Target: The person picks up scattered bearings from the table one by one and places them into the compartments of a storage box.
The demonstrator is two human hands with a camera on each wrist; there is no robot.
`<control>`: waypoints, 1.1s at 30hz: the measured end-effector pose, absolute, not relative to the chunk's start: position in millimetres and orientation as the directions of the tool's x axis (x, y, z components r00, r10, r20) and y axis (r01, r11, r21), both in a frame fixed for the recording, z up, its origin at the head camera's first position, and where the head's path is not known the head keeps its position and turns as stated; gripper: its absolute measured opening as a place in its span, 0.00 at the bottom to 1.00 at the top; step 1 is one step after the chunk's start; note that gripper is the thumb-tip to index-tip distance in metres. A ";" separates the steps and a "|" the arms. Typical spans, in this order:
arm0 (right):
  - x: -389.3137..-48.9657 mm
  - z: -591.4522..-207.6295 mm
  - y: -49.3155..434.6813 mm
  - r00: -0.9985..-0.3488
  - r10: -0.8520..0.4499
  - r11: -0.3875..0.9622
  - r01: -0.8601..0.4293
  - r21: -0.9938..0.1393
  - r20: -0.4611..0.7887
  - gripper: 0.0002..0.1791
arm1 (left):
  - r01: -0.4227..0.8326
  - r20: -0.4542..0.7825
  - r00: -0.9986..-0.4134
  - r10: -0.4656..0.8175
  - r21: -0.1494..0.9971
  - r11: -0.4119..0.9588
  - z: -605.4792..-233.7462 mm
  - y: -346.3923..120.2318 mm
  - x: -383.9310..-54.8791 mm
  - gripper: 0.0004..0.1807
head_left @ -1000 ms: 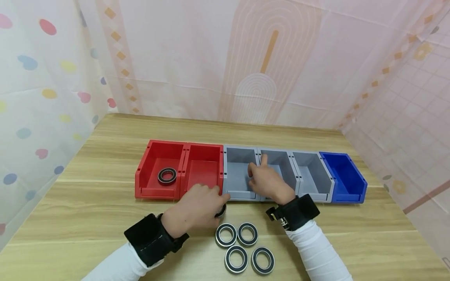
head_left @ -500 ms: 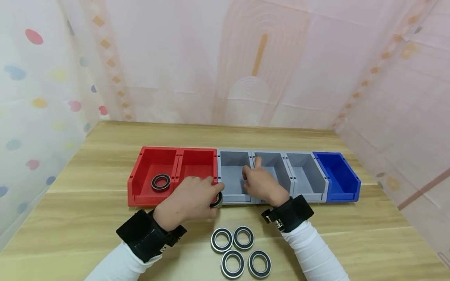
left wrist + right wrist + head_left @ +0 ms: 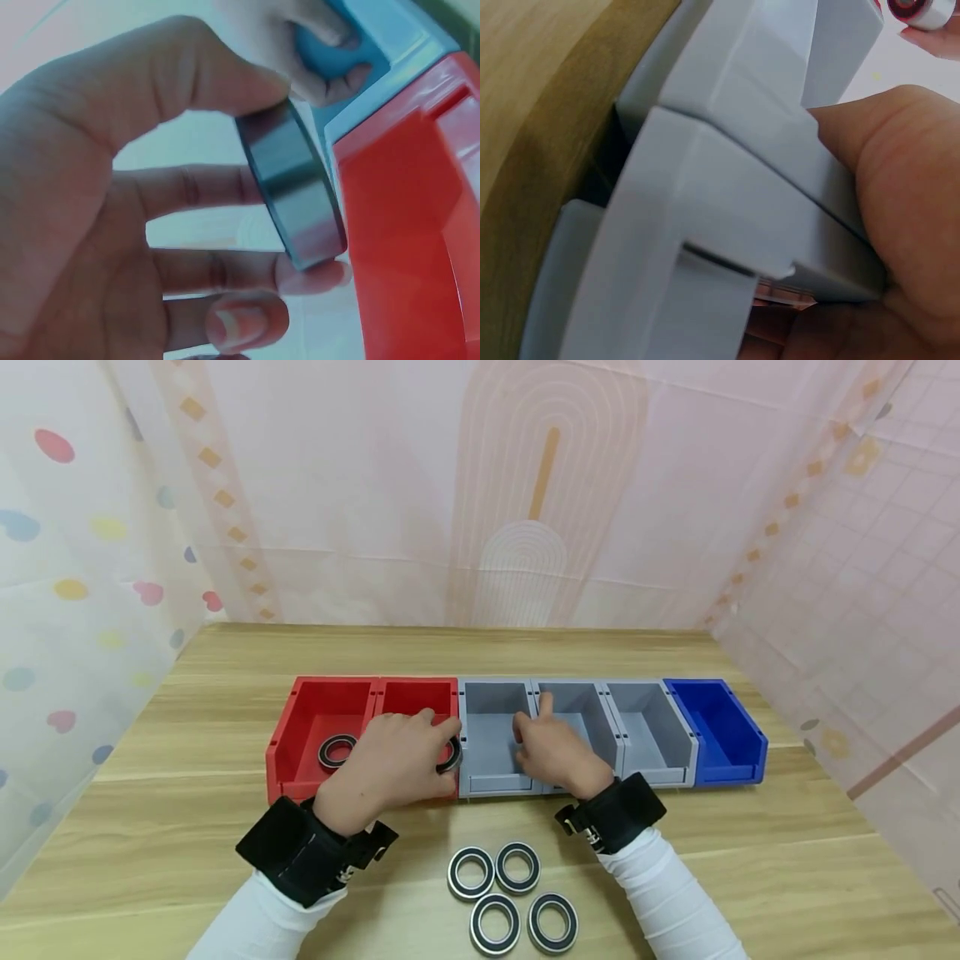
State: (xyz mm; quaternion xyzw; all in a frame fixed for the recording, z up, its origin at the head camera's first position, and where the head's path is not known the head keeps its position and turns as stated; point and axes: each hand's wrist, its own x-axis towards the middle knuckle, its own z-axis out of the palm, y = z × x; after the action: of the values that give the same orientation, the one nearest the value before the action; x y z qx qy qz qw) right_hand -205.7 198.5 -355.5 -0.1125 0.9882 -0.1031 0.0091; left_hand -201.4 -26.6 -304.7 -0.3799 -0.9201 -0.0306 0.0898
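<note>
My left hand (image 3: pixel 390 764) pinches a ball bearing (image 3: pixel 296 184) between thumb and fingers, the ring standing on edge. In the head view it is over the front of the second red bin (image 3: pixel 418 692), close to the grey bin beside it. My right hand (image 3: pixel 561 756) grips the adjoining walls of two grey bins (image 3: pixel 742 165), thumb on one side and fingers on the other. Another bearing (image 3: pixel 325 753) lies in the leftmost red bin (image 3: pixel 279 760), partly covered by the left hand. Several loose bearings (image 3: pixel 495 947) lie flat on the table in front of the bins.
The bins stand side by side in a row: two red, three grey, and a blue bin (image 3: pixel 731 774) at the right end. They rest on a wood-grain table (image 3: pixel 150 835). Patterned cloth (image 3: pixel 360 502) hangs behind and at both sides.
My left hand has lifted the bearing from near the table, up and left to the second red bin. The right hand stays at the grey bins. The head view has shifted slightly.
</note>
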 end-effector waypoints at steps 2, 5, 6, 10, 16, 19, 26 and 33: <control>-205.5 -355.1 198.4 -0.974 -0.227 0.953 -0.224 -0.204 0.007 0.08 | 0.684 0.196 -0.716 0.670 0.004 0.729 -303.0 -27.4 -203.8 0.28; -205.3 -355.2 198.2 -0.973 -0.231 0.953 -0.229 -0.198 0.009 0.08 | 0.647 0.193 -0.751 0.632 0.025 0.762 -301.1 -28.1 -207.5 0.27; -205.3 -355.3 198.1 -0.973 -0.232 0.953 -0.229 -0.197 0.008 0.08 | 0.632 0.189 -0.764 0.616 0.034 0.774 -300.4 -28.1 -208.9 0.27; -205.7 -355.3 197.5 -0.973 -0.229 0.953 -0.227 -0.199 0.011 0.08 | 0.576 0.181 -0.810 0.557 0.075 0.814 -298.6 -26.7 -214.8 0.28; -205.3 -354.5 196.9 -0.975 -0.222 0.955 -0.219 -0.202 0.006 0.07 | 0.541 0.162 -0.838 0.521 0.116 0.833 -304.5 -28.2 -223.2 0.26; -204.6 -353.7 196.9 -0.977 -0.214 0.956 -0.210 -0.205 -0.001 0.07 | 0.539 0.156 -0.840 0.520 0.121 0.834 -309.7 -29.9 -226.7 0.26; -204.0 -352.1 196.0 -0.977 -0.215 0.954 -0.207 -0.214 -0.013 0.07 | 0.539 0.149 -0.840 0.522 0.121 0.833 -317.7 -32.8 -232.8 0.28; -202.6 -350.9 196.5 -0.977 -0.213 0.953 -0.205 -0.222 -0.013 0.08 | 0.541 0.140 -0.838 0.527 0.097 0.835 -322.9 -30.7 -235.2 0.29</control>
State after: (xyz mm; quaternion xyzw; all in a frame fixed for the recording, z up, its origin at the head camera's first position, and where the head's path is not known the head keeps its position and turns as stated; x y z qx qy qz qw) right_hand -202.6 196.5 -350.9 -0.1058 0.9881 -0.1104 0.0183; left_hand -235.2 -30.7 -322.9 -0.2793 -0.9564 -0.0663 0.0536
